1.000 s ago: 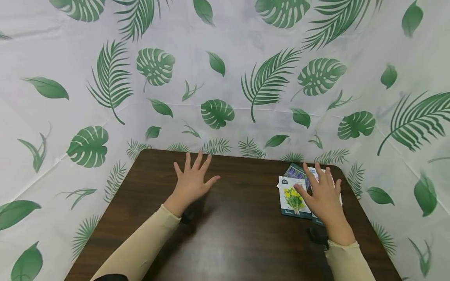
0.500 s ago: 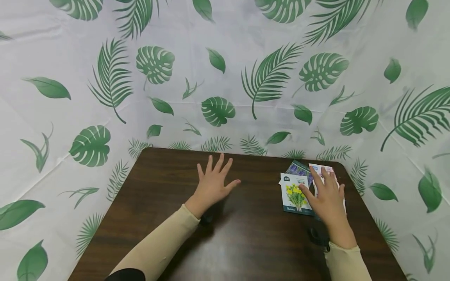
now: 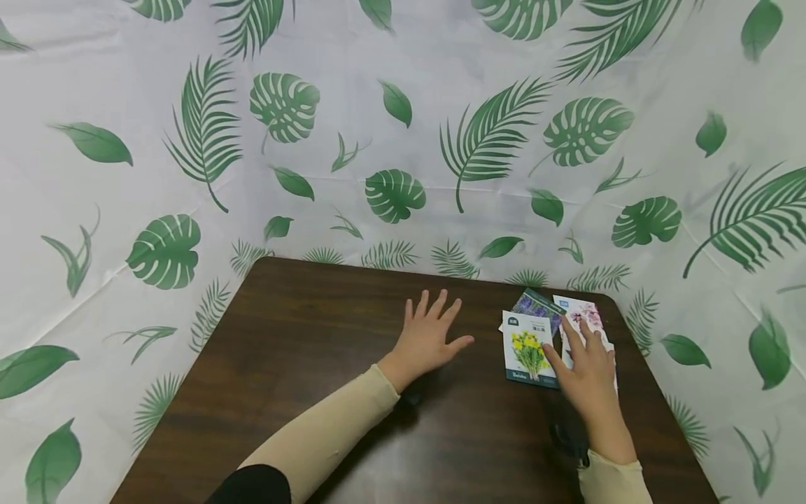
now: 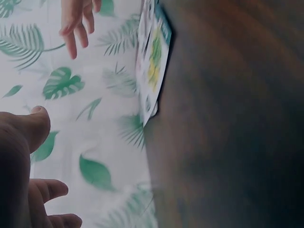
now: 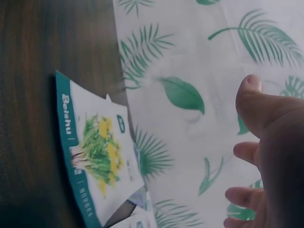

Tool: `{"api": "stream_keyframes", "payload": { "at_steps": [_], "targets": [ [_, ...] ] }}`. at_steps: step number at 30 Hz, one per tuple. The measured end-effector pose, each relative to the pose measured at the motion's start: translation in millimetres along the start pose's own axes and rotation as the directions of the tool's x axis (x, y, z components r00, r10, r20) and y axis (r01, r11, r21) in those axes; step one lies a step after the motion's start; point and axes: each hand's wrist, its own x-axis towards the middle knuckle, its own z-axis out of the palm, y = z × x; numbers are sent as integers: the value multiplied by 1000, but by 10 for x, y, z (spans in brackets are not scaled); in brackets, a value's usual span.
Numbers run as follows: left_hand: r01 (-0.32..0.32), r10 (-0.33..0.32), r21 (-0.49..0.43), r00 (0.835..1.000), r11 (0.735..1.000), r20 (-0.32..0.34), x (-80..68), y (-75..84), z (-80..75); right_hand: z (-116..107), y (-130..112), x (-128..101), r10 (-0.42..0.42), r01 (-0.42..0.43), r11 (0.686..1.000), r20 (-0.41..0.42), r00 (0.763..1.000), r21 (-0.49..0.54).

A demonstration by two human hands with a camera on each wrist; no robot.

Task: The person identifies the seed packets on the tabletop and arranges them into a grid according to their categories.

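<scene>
Several seed packets lie at the far right of the dark wooden table (image 3: 302,364). The nearest one, a yellow-flower packet (image 3: 529,348) (image 5: 97,149) (image 4: 153,66), is on top, with a purple-flower packet (image 3: 535,304) behind it and a pink-flower packet (image 3: 584,318) to its right. My right hand (image 3: 582,360) lies with straight fingers on the pink packet, its thumb at the yellow packet's right edge. My left hand (image 3: 431,339) is flat and spread over the table's middle, a short way left of the packets, holding nothing.
A white cloth with green leaf prints (image 3: 403,140) walls the table at the back and on both sides. The table's left half and front (image 3: 264,420) are bare wood. Beige sleeves cover both forearms.
My left hand has slid to the right across the table, toward the packets. My right hand has drawn back slightly, uncovering more of the pink packet.
</scene>
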Motion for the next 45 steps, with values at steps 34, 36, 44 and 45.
{"api": "stream_keyframes", "payload": {
  "at_steps": [34,36,44,45],
  "targets": [
    [-332,336,-51,923,942,188,430,981,881,424,605,-81,252,-244,869,40,967,431],
    [-330,335,-57,919,942,210,425,980,914,436,590,-97,282,-266,859,30,959,437],
    [-318,312,-23,911,948,270,415,977,1040,448,588,-124,331,-347,855,110,937,385],
    [-317,310,-17,911,948,273,414,974,1050,450,588,-122,325,-347,860,124,938,373]
  ]
}}
